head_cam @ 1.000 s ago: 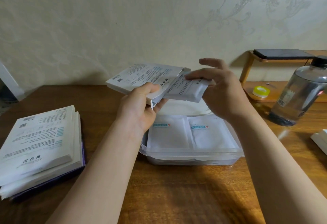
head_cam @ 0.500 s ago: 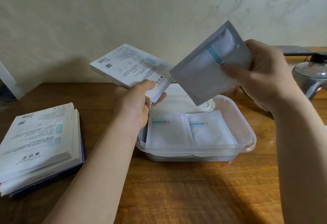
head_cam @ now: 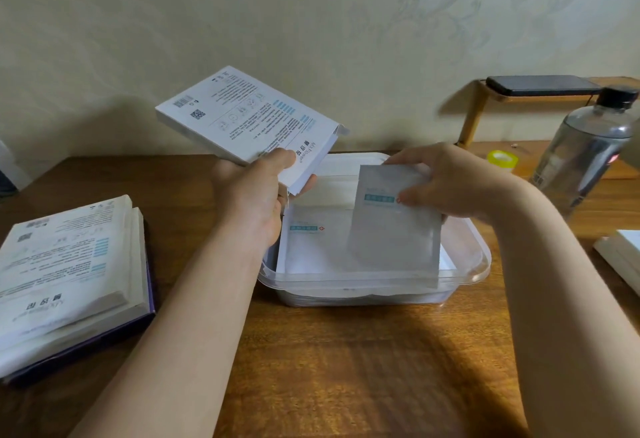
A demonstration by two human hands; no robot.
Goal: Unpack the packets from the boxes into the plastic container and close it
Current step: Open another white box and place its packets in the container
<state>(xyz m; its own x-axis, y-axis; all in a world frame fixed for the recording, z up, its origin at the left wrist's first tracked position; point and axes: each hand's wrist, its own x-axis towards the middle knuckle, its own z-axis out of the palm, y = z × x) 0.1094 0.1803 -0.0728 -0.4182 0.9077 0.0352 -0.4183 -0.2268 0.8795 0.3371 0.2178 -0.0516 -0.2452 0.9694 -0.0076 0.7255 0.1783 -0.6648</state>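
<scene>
Now the packet (head_cam: 394, 230) hangs from the right hand (head_cam: 450, 185) over the right half of the plastic container (head_cam: 479, 264), pinched near its top edge between the thumb on the printed face and the fingers (head_cam: 401, 160) curled behind it. Its long axis runs from far to near: the labelled end is raised on the far side, and the plain lower edge slopes toward the person and reaches the front rim, though I cannot tell whether it touches. A second packet (head_cam: 311, 247) lies flat in the left half on the same axis, so the free place is directly beneath the held one. The right hand is plainly the nearer and likely needs only to lower the far end. The left hand (head_cam: 252, 202) grips the box (head_cam: 249, 119) at its near corner, thumb on top, held above the bench (head_cam: 346, 351); its open end points right, toward the container
</scene>
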